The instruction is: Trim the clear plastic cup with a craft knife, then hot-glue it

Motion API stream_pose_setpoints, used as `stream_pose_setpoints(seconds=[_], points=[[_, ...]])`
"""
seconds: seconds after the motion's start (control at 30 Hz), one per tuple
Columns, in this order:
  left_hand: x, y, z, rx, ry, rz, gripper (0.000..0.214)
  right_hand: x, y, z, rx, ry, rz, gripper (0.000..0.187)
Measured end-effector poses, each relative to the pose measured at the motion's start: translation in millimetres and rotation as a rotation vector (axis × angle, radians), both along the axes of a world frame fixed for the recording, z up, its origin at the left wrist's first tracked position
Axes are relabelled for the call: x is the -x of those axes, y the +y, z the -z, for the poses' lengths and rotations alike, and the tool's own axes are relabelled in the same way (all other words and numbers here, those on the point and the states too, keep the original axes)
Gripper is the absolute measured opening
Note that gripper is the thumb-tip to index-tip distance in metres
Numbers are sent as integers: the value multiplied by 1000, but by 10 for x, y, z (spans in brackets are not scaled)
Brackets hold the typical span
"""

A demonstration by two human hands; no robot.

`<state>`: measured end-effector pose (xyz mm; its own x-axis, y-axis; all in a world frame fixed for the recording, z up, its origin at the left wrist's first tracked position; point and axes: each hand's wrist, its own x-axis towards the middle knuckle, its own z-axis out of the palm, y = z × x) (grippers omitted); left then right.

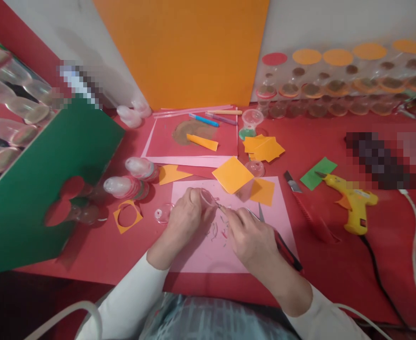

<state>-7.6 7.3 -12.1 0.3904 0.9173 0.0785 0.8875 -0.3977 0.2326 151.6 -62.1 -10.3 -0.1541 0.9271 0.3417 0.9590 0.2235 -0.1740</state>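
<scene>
My left hand (187, 211) is closed on a small clear plastic piece with a round rim (208, 197), perhaps a lid or cup, partly hidden by the fingers. In my right hand (248, 233) a thin pointed tool (218, 205) is pinched, its tip at that rim; most of the tool is covered. Both hands work over a pink sheet (201, 257) scattered with small dark and red scraps (214, 230). Beside my right wrist lies a red-and-black handle (289, 251), partly hidden. A clear domed lid (163, 214) rests left of my left hand.
Orange paper squares (232, 175) lie beyond the hands, and a cut-out orange frame (127, 216) is at left. Stacked plastic cups (125, 187) stand nearby. To the right are a red utility knife (310, 212), a green paper (318, 173) and a yellow glue gun (353, 203) with a black cord.
</scene>
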Motion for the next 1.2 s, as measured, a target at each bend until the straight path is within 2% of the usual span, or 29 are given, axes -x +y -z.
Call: stream_pose_setpoints(seconds=[0.47, 0.67, 1.2], points=[[-1, 17, -37, 87, -44, -15, 18, 21, 33, 66, -12, -51, -39, 27], [-4, 9, -45, 98, -42, -23, 19, 37, 97, 42, -66, -105, -44, 23], [13, -4, -23, 36, -8, -26, 18, -36, 0, -30, -24, 35, -26, 28]])
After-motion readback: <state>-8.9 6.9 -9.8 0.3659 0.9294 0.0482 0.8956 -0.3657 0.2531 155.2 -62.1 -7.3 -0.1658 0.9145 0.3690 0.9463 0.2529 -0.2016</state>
